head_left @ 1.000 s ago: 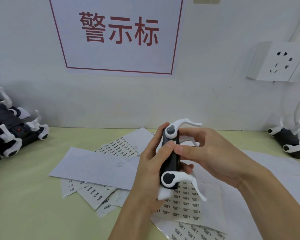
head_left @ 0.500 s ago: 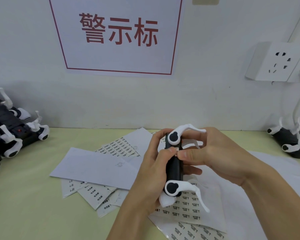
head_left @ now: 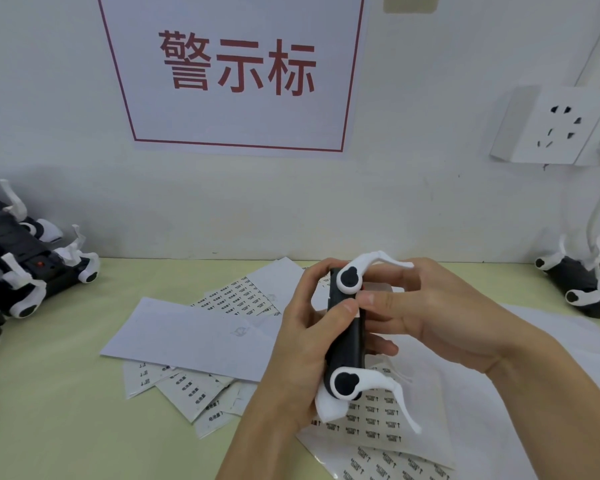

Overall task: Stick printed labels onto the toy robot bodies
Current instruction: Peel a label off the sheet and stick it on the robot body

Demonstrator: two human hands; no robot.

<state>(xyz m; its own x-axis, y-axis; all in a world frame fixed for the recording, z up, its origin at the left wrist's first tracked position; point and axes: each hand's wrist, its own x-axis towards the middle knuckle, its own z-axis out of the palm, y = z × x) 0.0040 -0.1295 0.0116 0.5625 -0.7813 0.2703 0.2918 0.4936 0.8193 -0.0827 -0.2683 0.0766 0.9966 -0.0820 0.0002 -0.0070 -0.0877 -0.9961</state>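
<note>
I hold a black toy robot body (head_left: 347,344) with white curved legs upright above the table, its narrow edge toward me. My left hand (head_left: 302,344) grips it from the left, thumb pressed on its edge. My right hand (head_left: 426,313) holds it from the right, thumb tip meeting the left thumb near a small white label on the body's upper part. Sheets of printed labels (head_left: 371,417) lie on the table under my hands.
More label sheets (head_left: 194,334) are scattered left of centre on the pale yellow table (head_left: 49,393). Several black-and-white toy robots (head_left: 21,271) sit at the far left, another toy robot (head_left: 582,282) at the far right. A wall socket (head_left: 555,126) hangs at upper right.
The toy body has turned slightly and dropped a little in my hands. Both thumbs have closed together on its upper edge.
</note>
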